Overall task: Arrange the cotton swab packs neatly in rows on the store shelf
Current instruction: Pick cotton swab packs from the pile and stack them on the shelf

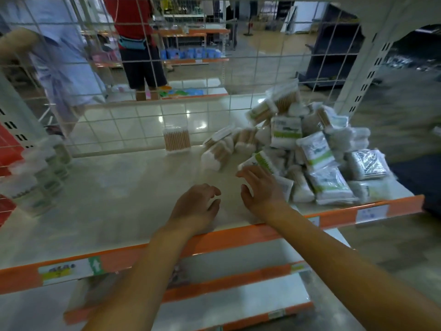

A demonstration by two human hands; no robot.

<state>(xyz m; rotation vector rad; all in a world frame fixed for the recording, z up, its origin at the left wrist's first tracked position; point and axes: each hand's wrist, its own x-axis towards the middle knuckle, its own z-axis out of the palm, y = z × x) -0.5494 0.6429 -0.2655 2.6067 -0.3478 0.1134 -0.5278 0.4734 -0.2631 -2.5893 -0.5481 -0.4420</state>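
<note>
A loose heap of cotton swab packs (310, 154) lies on the right part of the pale shelf (119, 192). One clear box of swabs (177, 139) stands upright alone against the wire back. A stack of packs (40, 177) sits at the shelf's left end. My right hand (260, 187) reaches over the shelf with fingers spread, its fingertips touching the nearest pack (261, 162) at the heap's edge. My left hand (195, 206) hovers just left of it, fingers loosely curled and holding nothing.
The shelf has an orange front rail (214, 242) with price labels. A white wire grid (143, 120) forms the back. Two people (136, 44) stand in the aisle behind it. Lower shelves (238, 292) show beneath my arms.
</note>
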